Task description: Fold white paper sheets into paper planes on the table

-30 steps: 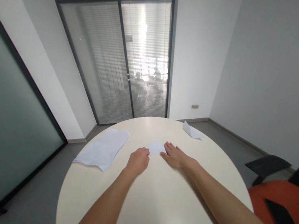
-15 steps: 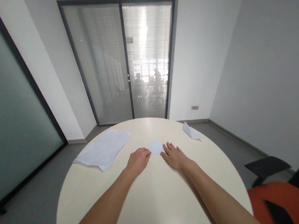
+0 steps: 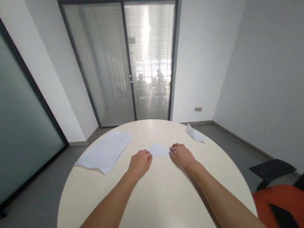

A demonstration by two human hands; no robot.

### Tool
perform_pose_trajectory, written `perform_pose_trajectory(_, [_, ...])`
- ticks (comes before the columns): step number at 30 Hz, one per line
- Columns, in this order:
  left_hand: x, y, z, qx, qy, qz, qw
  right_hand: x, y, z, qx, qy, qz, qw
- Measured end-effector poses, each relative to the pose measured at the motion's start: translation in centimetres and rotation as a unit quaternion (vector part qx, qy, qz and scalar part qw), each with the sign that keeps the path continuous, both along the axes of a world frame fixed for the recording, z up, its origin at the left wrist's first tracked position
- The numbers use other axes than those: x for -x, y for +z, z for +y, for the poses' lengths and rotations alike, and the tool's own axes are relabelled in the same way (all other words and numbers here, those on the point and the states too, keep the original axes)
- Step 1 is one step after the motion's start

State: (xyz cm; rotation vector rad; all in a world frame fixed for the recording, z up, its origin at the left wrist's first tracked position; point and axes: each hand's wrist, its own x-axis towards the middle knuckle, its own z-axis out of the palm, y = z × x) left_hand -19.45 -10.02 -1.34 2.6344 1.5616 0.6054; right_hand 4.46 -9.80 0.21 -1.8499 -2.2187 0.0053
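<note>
A small piece of folded white paper (image 3: 159, 150) lies flat on the round table (image 3: 157, 198), between my two hands. My left hand (image 3: 141, 162) rests on the tabletop with its fingers closed on the paper's left end. At the opposite end, my right hand (image 3: 182, 155) has its fingers curled together, pinching the right corner. Both ends of the paper are covered by my fingers.
White sheets of paper (image 3: 105, 152) lie at the table's left edge. A folded paper shape (image 3: 196, 135) stands near the far right edge. An orange chair (image 3: 287, 201) with black armrests is close by on the right. Glass doors with blinds (image 3: 125, 58) are beyond the table.
My right hand has gone from spread flat on the paper to curled fingers at its right corner, shifting slightly right. More of the paper shows. My left hand has barely moved.
</note>
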Motion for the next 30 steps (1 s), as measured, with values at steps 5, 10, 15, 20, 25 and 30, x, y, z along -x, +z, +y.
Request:
perform_pose_trajectory(5, [0.01,-0.07,0.02,-0.001,-0.004,0.001,1.0,-0.01,0.44,-0.18,-0.018,-0.042,0.02,0.999])
perform_pose_trajectory(10, [0.05,-0.12,0.0,0.007,-0.003,0.001,1.0,0.02,0.32,-0.07,-0.014,-0.092,0.05,0.994])
perform_pose_trajectory(15, [0.09,0.0,0.06,0.011,-0.004,-0.01,1.0,0.01,0.25,0.03,0.006,-0.101,0.055,0.993])
perform_pose_trajectory(20, [0.13,-0.05,0.25,0.011,0.033,-0.025,0.999,0.01,0.21,0.06,0.005,-0.103,0.051,0.993])
perform_pose_trajectory(25, [0.05,-0.39,0.35,0.015,0.06,-0.041,0.997,0.07,0.33,0.09,0.016,-0.107,0.052,0.993])
perform_pose_trajectory(30, [0.18,-0.79,0.84,0.012,0.053,-0.072,0.996,0.14,0.45,0.07,0.024,-0.107,0.062,0.992])
